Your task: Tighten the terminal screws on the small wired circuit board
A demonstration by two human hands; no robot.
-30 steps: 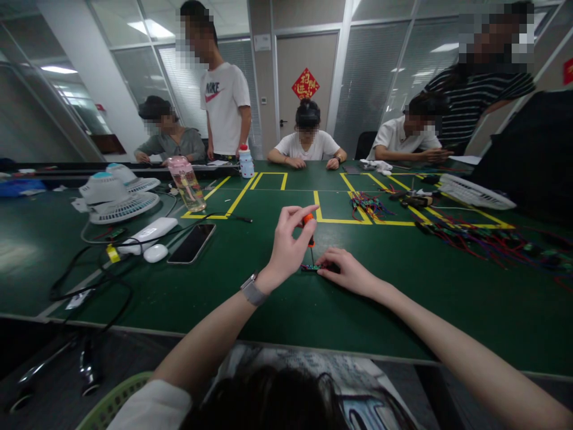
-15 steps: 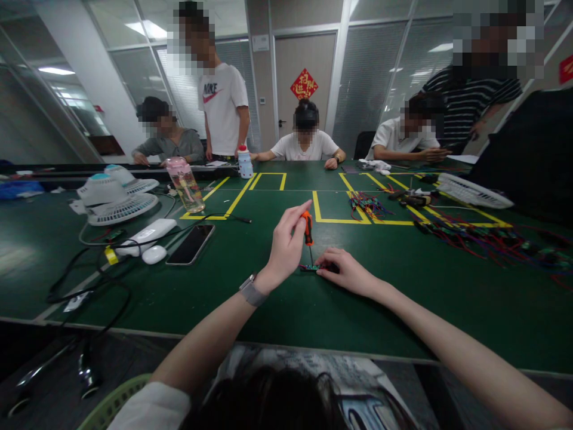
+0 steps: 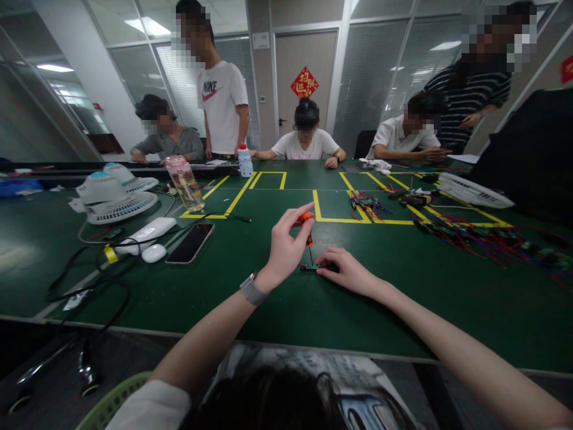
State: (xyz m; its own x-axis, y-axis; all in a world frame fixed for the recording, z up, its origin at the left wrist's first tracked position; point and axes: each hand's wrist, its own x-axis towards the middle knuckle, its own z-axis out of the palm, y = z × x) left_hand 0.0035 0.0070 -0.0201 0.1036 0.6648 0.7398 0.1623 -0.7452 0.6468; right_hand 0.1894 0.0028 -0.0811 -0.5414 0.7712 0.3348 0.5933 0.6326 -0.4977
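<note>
My left hand [image 3: 283, 248], with a watch on its wrist, pinches the orange handle of a small screwdriver [image 3: 307, 229]. The screwdriver stands nearly upright, its tip on a small dark circuit board [image 3: 310, 267] lying on the green table [image 3: 277, 304]. My right hand [image 3: 347, 272] rests on the table with its fingers pressed on the right end of that board, holding it down.
A phone [image 3: 190, 243], a white mouse [image 3: 153, 253], black cables [image 3: 89, 280], two small fans [image 3: 114, 200] and a pink bottle [image 3: 185, 184] lie to the left. Bundles of coloured wires [image 3: 487, 242] spread on the right. Several other people sit or stand at the far side.
My left fingers have shifted on the screwdriver handle, which turned and tilted slightly. The right hand and the board stayed in place.
</note>
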